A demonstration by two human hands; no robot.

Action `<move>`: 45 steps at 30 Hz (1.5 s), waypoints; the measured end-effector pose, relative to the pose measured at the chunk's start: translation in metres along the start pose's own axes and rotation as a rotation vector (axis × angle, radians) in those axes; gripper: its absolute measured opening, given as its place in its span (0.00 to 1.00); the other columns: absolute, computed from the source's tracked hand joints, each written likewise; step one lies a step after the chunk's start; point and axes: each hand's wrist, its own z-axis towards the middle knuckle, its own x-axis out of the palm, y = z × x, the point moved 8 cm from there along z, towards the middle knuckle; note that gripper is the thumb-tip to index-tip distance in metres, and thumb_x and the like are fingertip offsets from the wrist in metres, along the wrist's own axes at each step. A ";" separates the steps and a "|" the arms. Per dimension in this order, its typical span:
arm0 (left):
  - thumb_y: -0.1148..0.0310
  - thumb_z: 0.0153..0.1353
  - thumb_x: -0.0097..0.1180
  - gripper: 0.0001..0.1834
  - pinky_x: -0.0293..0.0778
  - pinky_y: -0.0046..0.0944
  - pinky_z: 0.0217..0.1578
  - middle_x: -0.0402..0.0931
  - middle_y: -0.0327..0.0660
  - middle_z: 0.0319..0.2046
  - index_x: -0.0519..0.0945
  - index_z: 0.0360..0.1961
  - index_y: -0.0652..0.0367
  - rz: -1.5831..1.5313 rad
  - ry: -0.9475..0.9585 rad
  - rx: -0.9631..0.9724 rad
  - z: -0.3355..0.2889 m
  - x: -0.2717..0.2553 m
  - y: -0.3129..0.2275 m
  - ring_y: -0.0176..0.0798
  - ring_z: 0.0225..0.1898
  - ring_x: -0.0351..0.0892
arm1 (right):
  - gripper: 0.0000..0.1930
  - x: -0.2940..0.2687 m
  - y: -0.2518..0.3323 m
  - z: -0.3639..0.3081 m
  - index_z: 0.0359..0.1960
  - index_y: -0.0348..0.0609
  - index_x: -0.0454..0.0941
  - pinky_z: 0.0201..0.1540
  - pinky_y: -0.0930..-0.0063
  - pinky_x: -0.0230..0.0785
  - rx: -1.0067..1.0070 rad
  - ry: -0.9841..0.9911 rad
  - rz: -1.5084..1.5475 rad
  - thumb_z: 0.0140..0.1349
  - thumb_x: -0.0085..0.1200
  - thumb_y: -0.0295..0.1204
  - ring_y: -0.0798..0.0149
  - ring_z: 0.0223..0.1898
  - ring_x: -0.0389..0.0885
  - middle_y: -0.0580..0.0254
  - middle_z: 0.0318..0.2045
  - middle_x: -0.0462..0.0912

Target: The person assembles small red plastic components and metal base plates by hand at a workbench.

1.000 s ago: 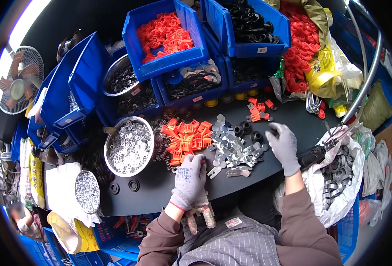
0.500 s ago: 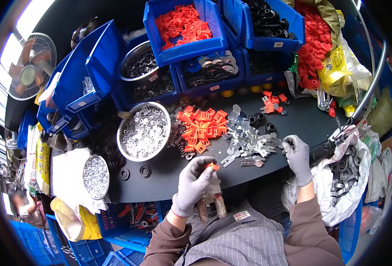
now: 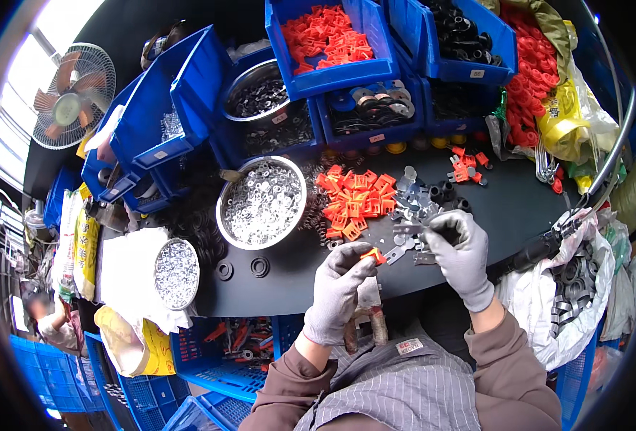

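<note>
My left hand (image 3: 338, 291), in a grey glove, pinches a small orange plastic clip (image 3: 372, 256) between thumb and fingertips. Just right of it, my gloved right hand (image 3: 463, 260) has its fingers closed on a flat silver metal plate (image 3: 407, 229) pointing left. Another forked metal plate (image 3: 401, 250) shows between the hands, close to the clip; whether a hand touches it I cannot tell. Behind the hands are a heap of orange clips (image 3: 357, 202) and a pile of metal plates (image 3: 411, 192), partly hidden by my right hand. Several black round parts (image 3: 444, 192) lie beside the plates.
A steel bowl of small metal parts (image 3: 221, 208) stands left of the clips, near black rings (image 3: 259, 267). Blue bins (image 3: 347, 85) line the back. A metal fixture (image 3: 368, 293) sits below my left hand. At right hangs a white sack (image 3: 526, 337) of dark rings.
My right hand has moved left with a metal plate, close to my left hand. The left hand still holds the orange clip. The whole view has shifted, so the scene sits further right.
</note>
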 end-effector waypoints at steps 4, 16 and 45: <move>0.78 0.63 0.59 0.13 0.76 0.32 0.43 0.82 0.43 0.39 0.77 0.49 0.68 0.028 -0.058 0.114 -0.002 -0.004 -0.012 0.32 0.39 0.80 | 0.05 0.022 0.032 -0.008 0.32 0.37 0.79 0.37 0.74 0.72 -0.084 0.177 -0.054 0.55 0.61 0.19 0.68 0.31 0.79 0.60 0.30 0.81; 0.78 0.64 0.60 0.13 0.74 0.27 0.43 0.82 0.39 0.41 0.79 0.49 0.67 0.267 -0.036 0.140 -0.011 0.009 -0.023 0.26 0.41 0.78 | 0.04 0.004 0.026 -0.013 0.29 0.36 0.80 0.37 0.74 0.73 0.086 0.142 0.080 0.54 0.63 0.17 0.67 0.31 0.82 0.58 0.29 0.84; 0.59 0.57 0.69 0.30 0.77 0.38 0.35 0.77 0.48 0.41 0.75 0.58 0.62 1.311 -0.030 0.437 0.052 0.037 -0.052 0.42 0.33 0.81 | 0.05 -0.022 -0.064 0.028 0.31 0.36 0.81 0.22 0.84 0.71 0.512 0.054 0.304 0.59 0.63 0.25 0.75 0.22 0.81 0.65 0.23 0.82</move>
